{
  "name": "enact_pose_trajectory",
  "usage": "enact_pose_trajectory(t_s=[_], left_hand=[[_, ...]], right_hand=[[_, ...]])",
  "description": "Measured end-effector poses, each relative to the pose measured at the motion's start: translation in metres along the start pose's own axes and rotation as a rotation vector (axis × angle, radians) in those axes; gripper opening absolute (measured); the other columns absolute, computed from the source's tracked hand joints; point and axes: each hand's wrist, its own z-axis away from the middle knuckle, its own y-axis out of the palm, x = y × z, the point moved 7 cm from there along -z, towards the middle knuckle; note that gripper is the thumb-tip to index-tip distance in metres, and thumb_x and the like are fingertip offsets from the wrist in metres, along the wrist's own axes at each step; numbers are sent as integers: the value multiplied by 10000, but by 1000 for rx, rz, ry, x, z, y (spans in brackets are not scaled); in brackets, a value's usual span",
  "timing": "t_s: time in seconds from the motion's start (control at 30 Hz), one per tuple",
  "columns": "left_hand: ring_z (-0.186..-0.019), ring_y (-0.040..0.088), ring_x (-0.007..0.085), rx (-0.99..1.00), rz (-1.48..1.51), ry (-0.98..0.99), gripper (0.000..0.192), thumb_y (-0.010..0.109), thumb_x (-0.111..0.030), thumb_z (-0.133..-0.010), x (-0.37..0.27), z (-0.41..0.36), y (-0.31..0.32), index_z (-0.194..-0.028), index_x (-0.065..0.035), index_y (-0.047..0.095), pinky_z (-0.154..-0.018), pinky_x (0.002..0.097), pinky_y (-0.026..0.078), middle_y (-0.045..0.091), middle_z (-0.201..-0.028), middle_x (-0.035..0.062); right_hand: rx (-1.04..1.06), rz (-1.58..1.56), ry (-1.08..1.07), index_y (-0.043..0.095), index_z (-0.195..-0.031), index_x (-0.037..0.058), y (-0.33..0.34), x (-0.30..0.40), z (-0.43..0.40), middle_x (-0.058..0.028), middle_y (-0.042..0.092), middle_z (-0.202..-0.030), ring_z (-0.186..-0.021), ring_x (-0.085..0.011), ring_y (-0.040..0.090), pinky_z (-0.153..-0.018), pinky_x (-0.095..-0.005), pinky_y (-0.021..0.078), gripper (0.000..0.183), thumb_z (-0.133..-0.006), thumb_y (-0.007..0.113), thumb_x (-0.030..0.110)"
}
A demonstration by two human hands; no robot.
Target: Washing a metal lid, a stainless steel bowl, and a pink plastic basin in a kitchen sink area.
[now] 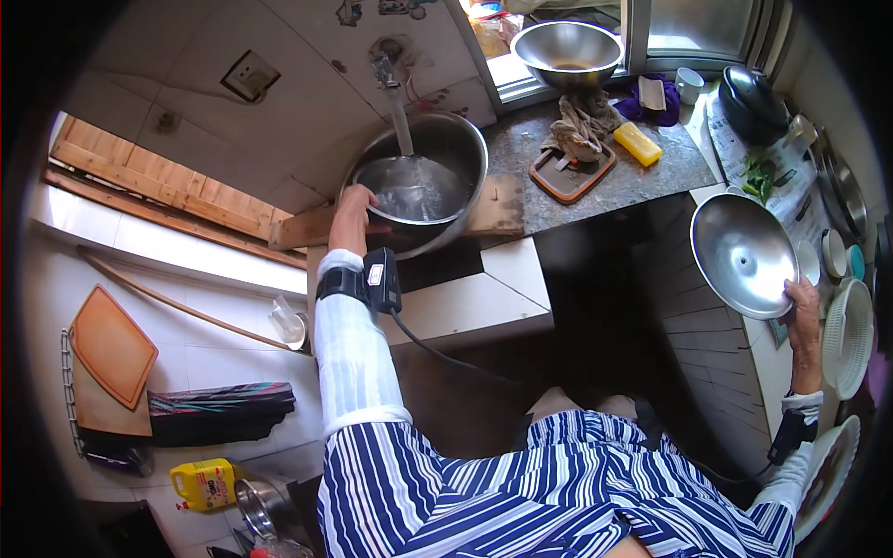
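My left hand [354,213] grips the near left rim of a steel basin [476,150], its thumb over the edge. Water [401,125] runs from a wall tap [385,73] into it. A curved metal edge shows inside the basin; whether it is a second vessel I cannot tell. Off to the right, my right hand [802,307] holds a round, shiny steel lid [739,244] by its lower right rim. A small round fitting sits at the lid's centre. The lid is tilted, beside a newspaper-covered counter.
On the stone counter [516,157] lie a yellow sponge [638,144], a brown-rimmed tray [572,178] and crumpled rags [575,132]. A steel bowl [566,52] stands at the window. A black-lidded pot [753,104], green leaves [757,174] and a white colander [848,338] line the right side.
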Motion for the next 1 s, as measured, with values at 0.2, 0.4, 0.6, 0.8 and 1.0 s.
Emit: enact_pose_trajectory(t_s=[0.2,0.4,0.6,0.8,1.0], left_hand=[[-755,522,294,160,312,-58,112,479,17,-633,39,-23,12,-737,47,448,-622,410,528,464,-846,171],[-762,564,274,-17,-38,-208,237,526,-24,-695,68,-63,18,-930,6,511,-603,396,520,536,-893,151],[-753,569,296,-117,257,-278,246,524,-61,-725,77,-80,10,-964,-8,502,-603,413,507,550,-913,162],[-708,592,359,-165,-368,36,236,440,-81,-753,31,-92,-15,-890,71,558,-436,419,526,564,-911,222],[-606,604,295,-50,-574,30,217,399,-43,-717,-3,-59,-30,-815,73,555,-341,313,446,594,-763,190]], right_hand=[[56,48,-1,470,-916,3,33,13,11,-8,513,-716,-547,-52,486,-421,-158,395,193,-761,473,118],[35,40,-38,465,-916,2,48,23,22,-21,515,-742,-593,-56,491,-488,-166,413,182,-764,462,102],[-78,-35,-79,466,-925,3,43,18,31,-26,518,-760,-602,-56,486,-518,-172,418,180,-770,454,94],[-34,-17,-35,467,-949,-4,40,10,33,-32,517,-804,-677,-68,485,-597,-190,405,213,-770,467,113],[-32,-4,-58,472,-889,21,58,10,34,8,476,-660,-474,-30,446,-330,-145,343,159,-772,473,130]])
